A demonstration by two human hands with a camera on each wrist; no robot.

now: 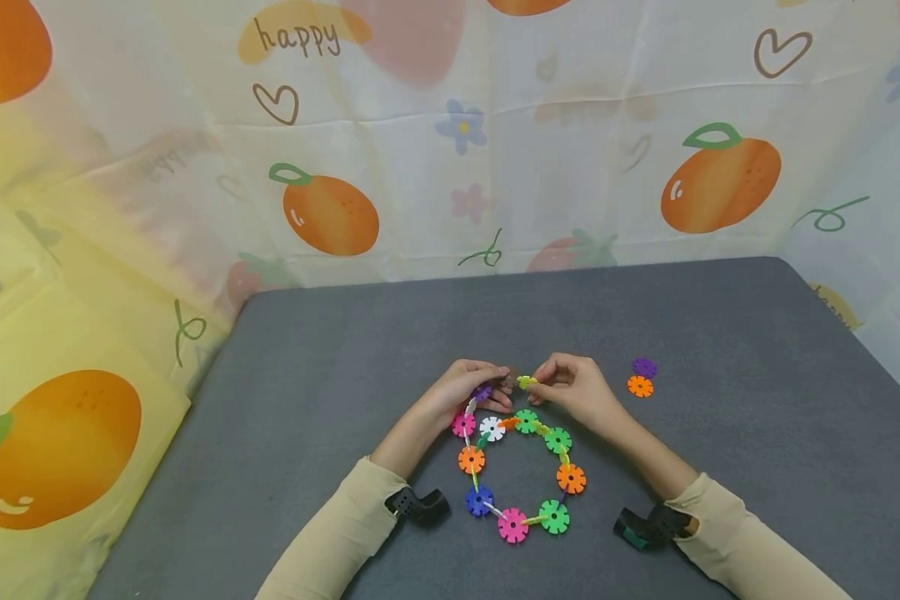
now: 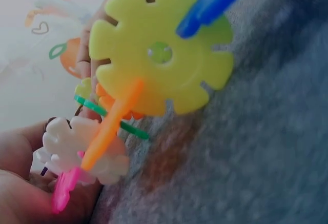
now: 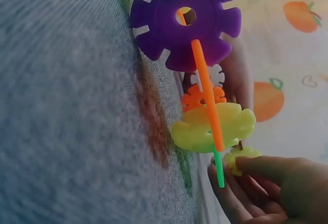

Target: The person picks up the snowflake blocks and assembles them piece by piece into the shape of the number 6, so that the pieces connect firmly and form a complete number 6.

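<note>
A chain of notched plastic snowflake discs, in pink, green, orange, blue, white and yellow, curves in a ring on the grey table. At its upper left end, my left hand holds a brown disc in its fingertips, with a purple disc just beside them. My right hand pinches a small yellow disc between thumb and fingers, edge against the brown one. The right wrist view shows that yellow disc partly covered by the thumb. In the left wrist view, linked discs block most of the left fingers.
To the right of my right hand, a loose purple disc and an orange disc lie close together on the grey tabletop. Behind the table hangs a fruit-printed cloth. Each wrist wears a black camera band.
</note>
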